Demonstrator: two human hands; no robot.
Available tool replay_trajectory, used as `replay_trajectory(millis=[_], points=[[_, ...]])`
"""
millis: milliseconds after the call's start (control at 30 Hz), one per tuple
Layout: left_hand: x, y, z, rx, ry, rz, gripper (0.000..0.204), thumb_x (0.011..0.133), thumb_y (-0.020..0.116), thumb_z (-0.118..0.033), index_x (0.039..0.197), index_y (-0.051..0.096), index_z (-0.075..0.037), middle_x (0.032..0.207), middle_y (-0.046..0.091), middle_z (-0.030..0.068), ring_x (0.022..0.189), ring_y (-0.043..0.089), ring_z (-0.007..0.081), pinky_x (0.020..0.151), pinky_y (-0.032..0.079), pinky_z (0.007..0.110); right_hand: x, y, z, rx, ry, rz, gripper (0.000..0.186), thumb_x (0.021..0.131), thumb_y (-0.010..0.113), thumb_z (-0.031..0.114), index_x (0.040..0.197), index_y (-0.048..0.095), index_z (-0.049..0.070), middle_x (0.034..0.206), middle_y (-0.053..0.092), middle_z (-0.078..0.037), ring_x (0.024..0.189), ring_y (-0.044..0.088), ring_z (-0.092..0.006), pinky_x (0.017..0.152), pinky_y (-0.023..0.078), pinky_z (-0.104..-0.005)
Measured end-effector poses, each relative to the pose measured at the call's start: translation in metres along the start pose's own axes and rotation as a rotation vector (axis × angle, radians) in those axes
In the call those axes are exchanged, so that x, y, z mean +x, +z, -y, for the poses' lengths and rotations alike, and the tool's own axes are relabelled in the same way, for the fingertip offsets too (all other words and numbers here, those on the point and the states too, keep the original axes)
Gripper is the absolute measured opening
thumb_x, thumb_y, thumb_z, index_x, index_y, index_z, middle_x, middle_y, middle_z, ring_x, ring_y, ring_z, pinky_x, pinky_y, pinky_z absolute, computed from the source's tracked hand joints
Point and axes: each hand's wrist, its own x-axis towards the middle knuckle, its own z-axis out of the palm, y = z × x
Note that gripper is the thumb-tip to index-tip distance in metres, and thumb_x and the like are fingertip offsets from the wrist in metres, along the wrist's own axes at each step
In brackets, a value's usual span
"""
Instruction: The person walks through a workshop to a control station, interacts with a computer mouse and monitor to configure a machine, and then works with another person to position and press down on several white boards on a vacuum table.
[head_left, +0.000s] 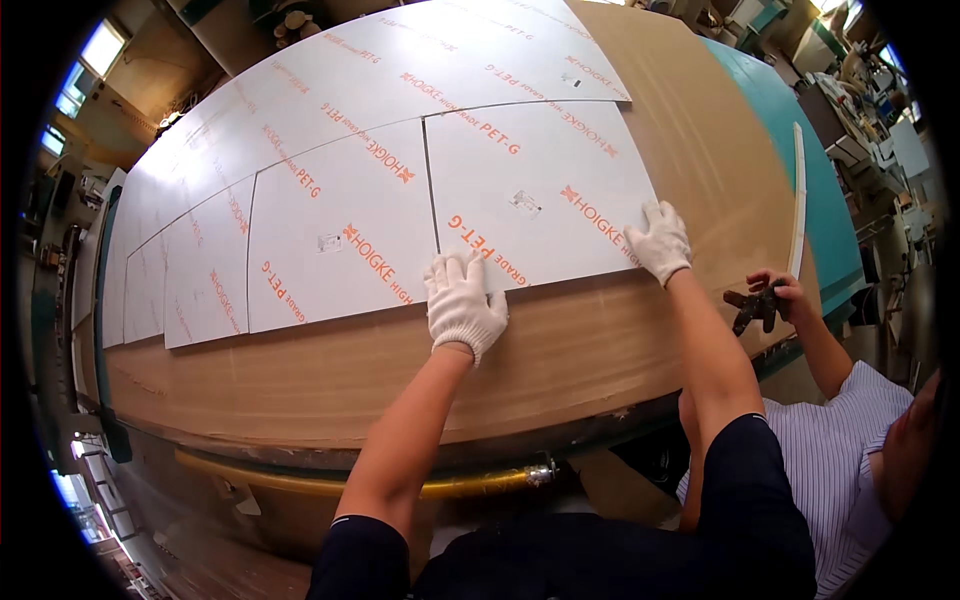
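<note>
My left hand (pixel 463 303), in a white knit glove, lies flat with fingers spread over the seam between two white panels (pixel 345 230) (pixel 520 160), along their near edge. My right hand (pixel 660 240), gloved the same, rests at the right-hand panel's near right corner, thumb and fingers apart on the edge. Both panels carry repeated orange printing and small labels. More such panels (pixel 205 290) lie side by side to the left and in a row behind, with narrow gaps, on a brown board (pixel 300 380).
A co-worker in a striped shirt (pixel 820 460) at my right holds something dark (pixel 755 305), perhaps gloves. A pale strip (pixel 798 200) lies near a teal surface (pixel 820 240). A yellow bar (pixel 450 487) runs under the near edge. Cluttered benches (pixel 860 130) stand at the far right.
</note>
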Motion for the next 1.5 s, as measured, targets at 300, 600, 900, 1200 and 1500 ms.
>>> replay_trajectory(millis=[300,600,900,1200,1500], points=[[-0.007,0.006,-0.024,-0.067,-0.101,0.004,0.068,0.074,0.062,-0.022,0.136,0.046,0.0,0.119,0.049,0.0231,0.123,0.04,0.0418,0.113,0.026,0.048,-0.036,-0.003,-0.026,0.231,0.237,0.148,0.052,0.08,0.069,0.03,0.128,0.06,0.012,0.132,0.054,-0.016,0.123,0.049,-0.0353,0.105,0.04,-0.0428],[-0.033,0.001,-0.072,-0.203,0.109,0.37,0.064,0.081,0.059,-0.032,0.136,0.048,-0.002,0.127,0.053,0.02,0.126,0.045,0.0363,0.102,0.041,0.044,-0.128,-0.007,-0.053,0.256,0.228,0.025,0.051,0.077,0.072,0.022,0.125,0.059,0.007,0.128,0.056,-0.016,0.119,0.05,-0.0354,0.103,0.041,-0.0417],[0.067,0.004,-0.042,-0.118,-0.438,0.157,0.075,0.079,0.068,-0.038,0.141,0.038,-0.007,0.134,0.043,0.0171,0.121,0.047,0.0337,0.101,0.041,0.042,-0.132,-0.016,-0.064,0.162,0.012,-0.06,0.048,0.07,0.077,0.017,0.113,0.062,0.002,0.119,0.06,-0.017,0.111,0.054,-0.0366,0.096,0.045,-0.0426],[-0.063,-0.008,-0.106,-0.136,-0.522,0.345,0.086,0.077,0.072,-0.037,0.146,0.033,-0.003,0.136,0.042,0.0216,0.125,0.041,0.0385,0.107,0.035,0.043,-0.171,-0.05,-0.171,0.346,-0.054,0.231,0.042,0.073,0.068,0.011,0.114,0.063,0.0,0.116,0.06,-0.021,0.107,0.055,-0.0385,0.094,0.045,-0.0425],[0.015,0.037,-0.083,0.06,-0.315,0.192,0.086,0.086,0.054,-0.048,0.15,0.022,0.001,0.151,0.022,0.0314,0.144,0.015,0.0429,0.118,0.012,0.047,0.068,0.023,-0.131,0.175,-0.367,-0.106,0.064,0.08,0.063,0.023,0.135,0.046,-0.005,0.141,0.045,-0.024,0.136,0.038,-0.038,0.117,0.024,-0.0448]])
